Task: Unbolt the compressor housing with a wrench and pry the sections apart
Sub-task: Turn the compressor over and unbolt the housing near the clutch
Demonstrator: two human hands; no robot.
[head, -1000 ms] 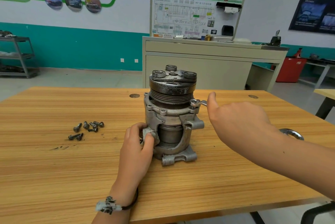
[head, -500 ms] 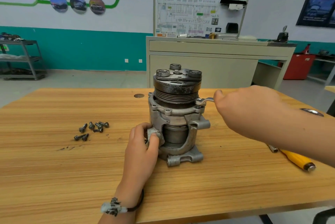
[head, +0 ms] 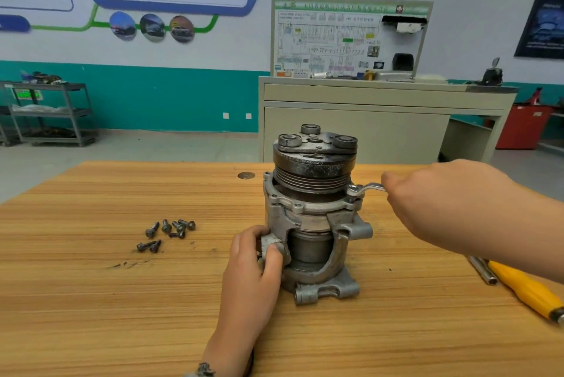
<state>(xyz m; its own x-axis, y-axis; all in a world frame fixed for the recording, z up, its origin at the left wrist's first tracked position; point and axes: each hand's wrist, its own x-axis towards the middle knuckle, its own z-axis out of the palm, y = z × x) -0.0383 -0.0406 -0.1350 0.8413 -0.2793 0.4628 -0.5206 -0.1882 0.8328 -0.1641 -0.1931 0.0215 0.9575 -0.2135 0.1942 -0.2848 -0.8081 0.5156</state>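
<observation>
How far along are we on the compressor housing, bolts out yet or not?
Done: several loose bolts lie on the table left of the compressor. In hand: the right hand holds a wrench on a bolt at the housing flange's right side, while the left hand grips a housing lug. Left: that bolt, then prying; the sections sit together, and the yellow-handled screwdriver lies untouched at the right.

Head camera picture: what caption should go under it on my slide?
Left hand grips the compressor while the right hand holds a wrench on its housing.
</observation>
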